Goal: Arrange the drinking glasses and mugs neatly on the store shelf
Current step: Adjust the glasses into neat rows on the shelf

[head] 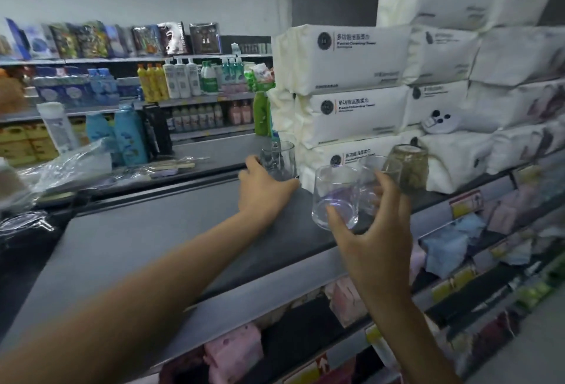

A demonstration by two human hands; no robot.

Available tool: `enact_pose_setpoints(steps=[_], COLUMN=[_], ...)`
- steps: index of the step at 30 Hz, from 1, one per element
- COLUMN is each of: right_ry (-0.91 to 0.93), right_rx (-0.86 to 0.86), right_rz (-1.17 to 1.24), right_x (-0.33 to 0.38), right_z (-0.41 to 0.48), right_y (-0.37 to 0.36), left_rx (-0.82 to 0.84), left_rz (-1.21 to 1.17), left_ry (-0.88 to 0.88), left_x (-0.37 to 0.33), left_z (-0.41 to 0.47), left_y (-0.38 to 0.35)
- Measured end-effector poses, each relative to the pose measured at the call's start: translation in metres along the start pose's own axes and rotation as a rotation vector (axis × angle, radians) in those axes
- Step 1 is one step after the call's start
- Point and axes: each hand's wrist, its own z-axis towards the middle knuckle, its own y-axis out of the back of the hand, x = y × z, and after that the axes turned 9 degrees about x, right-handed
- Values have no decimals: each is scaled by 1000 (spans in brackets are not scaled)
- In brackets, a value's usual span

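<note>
left hand (264, 189) is wrapped round a clear mug (279, 159) standing on the dark shelf (153, 246), right by the stacked tissue packs (351, 59); right hand (376, 240) grips a clear tumbler (334, 191) above the shelf edge, second glass (380, 169) behind its fingers, can't tell if held, and a greenish glass (409, 169) sits upside down beside it

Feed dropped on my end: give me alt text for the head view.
The right hand grips two clear glasses over a dark shelf, near a tinted glass. The left hand holds a third glass standing beside stacked white packs.
</note>
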Motion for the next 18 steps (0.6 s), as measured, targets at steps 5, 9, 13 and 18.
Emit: enact_pose_setpoints(steps=[5, 9, 13, 18], right_ry=[-5, -54, -131, -121], right_rx=[58, 72, 89, 76], right_rz=[-96, -244, -355, -235], right_x=[-6, -5, -5, -6], right_z=[6, 10, 19, 23], right_y=[-13, -23, -31, -28], left_rx=[-60, -90, -121, -82], left_rz=[41, -22, -145, -404], left_ry=[-24, -45, -39, 41], left_x=[9, 14, 22, 23], left_z=[31, 46, 52, 48], left_y=[-21, -22, -21, -9])
